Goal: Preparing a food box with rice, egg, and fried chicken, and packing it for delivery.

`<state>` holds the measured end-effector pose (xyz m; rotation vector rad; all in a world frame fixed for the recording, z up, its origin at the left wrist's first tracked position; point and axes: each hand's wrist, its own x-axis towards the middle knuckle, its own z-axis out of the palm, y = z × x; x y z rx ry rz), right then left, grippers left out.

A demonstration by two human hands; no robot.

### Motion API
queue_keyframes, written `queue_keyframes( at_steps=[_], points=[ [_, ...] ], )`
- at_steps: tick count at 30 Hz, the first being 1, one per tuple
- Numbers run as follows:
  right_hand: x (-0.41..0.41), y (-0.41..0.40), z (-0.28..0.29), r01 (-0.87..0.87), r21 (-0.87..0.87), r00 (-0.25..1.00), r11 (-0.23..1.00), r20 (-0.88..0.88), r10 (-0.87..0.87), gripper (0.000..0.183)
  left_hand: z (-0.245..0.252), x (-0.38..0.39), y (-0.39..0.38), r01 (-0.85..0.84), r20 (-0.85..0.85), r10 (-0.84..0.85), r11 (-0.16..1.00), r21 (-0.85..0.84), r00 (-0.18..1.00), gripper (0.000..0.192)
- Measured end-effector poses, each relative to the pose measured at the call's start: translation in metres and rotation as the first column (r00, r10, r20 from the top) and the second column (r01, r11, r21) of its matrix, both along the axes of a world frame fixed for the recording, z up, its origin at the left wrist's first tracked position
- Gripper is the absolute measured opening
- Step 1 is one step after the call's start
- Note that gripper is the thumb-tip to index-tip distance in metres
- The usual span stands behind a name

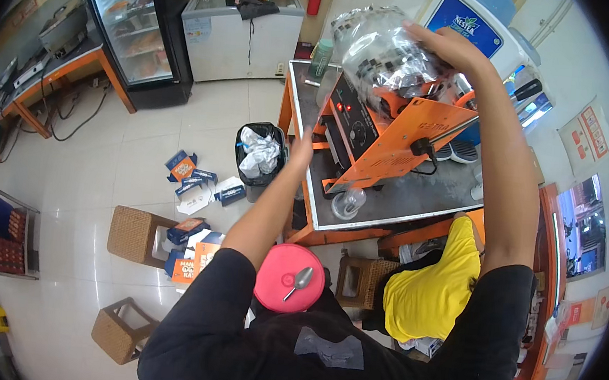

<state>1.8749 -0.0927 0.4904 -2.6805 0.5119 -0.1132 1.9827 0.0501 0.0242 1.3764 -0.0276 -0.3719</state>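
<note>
My right hand [439, 45] rests on a bulky roll of clear plastic film [384, 53] printed with dark checks, on top of an orange cup-sealing machine [401, 144]. Whether its fingers grip the film, I cannot tell. Red indicator lights glow on the machine's black control panel [356, 121]. My left hand [302, 149] is at the table's left edge, beside the machine's front, seen edge-on with its fingers pointing away from me. A clear plastic cup [348, 203] lies near the machine's base. Close to my body, a metal scoop [299, 283] lies on a round pink lid [276, 266].
A crouching person in a yellow shirt [431, 288] is by my right side. A lined bin [259, 153] stands left of the table [389, 219]. Cardboard boxes [196, 186] and woven stools [137, 235] are on the floor. A green bottle [321, 58] and drink dispenser [463, 24] stand behind.
</note>
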Motion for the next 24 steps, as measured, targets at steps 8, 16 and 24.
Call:
queue_keyframes(
  at_steps=[8,16,24],
  points=[
    [0.006,-0.010,-0.031,0.047,-0.411,0.999,0.910,0.012,-0.046,0.095,0.051,-0.080,-0.036,0.296,-0.355,-0.465,0.850,-0.437,0.811,0.089],
    [-0.004,0.095,-0.045,0.146,-0.792,0.981,0.593,0.038,-0.190,0.077,0.039,-0.064,0.035,0.232,-0.377,-0.480,0.808,-0.542,0.792,0.076],
    [0.018,0.101,-0.126,0.291,-0.956,0.945,0.047,0.279,-0.171,0.048,0.040,-0.048,0.095,-0.001,-0.446,-0.276,0.849,-0.528,0.851,0.082]
  ],
)
